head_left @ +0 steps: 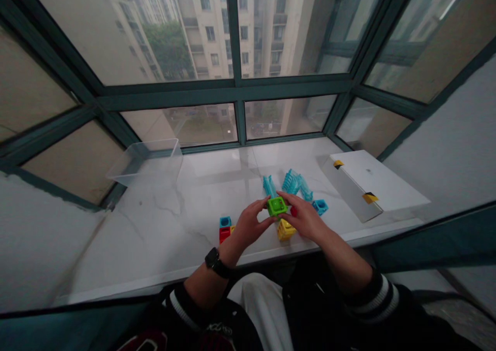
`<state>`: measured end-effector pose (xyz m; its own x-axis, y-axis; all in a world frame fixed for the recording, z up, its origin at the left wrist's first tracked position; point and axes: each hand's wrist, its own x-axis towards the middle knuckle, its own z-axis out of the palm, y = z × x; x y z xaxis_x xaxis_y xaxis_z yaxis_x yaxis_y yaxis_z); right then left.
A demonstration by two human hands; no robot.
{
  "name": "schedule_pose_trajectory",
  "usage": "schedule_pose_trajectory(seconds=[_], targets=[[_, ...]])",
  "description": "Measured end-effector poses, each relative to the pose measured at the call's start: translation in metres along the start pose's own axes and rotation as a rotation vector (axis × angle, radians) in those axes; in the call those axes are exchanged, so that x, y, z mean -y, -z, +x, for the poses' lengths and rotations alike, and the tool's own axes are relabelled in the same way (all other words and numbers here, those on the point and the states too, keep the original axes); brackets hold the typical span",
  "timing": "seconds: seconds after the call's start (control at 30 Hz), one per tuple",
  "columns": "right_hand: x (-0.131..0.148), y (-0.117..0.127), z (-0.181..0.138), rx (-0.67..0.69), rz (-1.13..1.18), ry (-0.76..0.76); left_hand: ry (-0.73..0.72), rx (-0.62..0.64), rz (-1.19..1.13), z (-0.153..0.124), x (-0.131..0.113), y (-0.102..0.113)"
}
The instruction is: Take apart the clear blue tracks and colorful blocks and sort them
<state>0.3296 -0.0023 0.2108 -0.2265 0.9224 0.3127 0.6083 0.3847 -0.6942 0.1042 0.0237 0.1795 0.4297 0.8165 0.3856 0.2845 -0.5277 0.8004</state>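
Observation:
Between my two hands is a green toy block (276,206) with a square opening facing up. My left hand (252,220) grips it from the left with thumb and fingers. On the other side my right hand (305,218) pinches its right edge. Just below the block sits a yellow block (285,230) on the white ledge. A red piece (293,211) shows partly beside my right fingers. To the left of my left wrist stand a blue block (225,221) and a red block (225,234), with a bit of yellow half hidden by the wrist.
Clear blue track-like pieces (292,182) lie beyond my hands, with a blue block (320,207) to the right. A white box (377,180) with yellow-black tape stands at the right. A transparent bin (155,165) is at the back left, by the window frame (170,101).

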Motion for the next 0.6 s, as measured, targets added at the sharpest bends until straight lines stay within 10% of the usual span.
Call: schedule_pose_trajectory(seconds=[0.27,0.6], targets=[[-0.042,0.025,-0.002,-0.21,-0.035,-0.122,0.237,0.041,0.053,0.028,0.046,-0.036],[-0.068,0.012,0.011,-0.11,-0.121,-0.135,0.295,0.145,0.17,0.037,0.054,-0.058]])
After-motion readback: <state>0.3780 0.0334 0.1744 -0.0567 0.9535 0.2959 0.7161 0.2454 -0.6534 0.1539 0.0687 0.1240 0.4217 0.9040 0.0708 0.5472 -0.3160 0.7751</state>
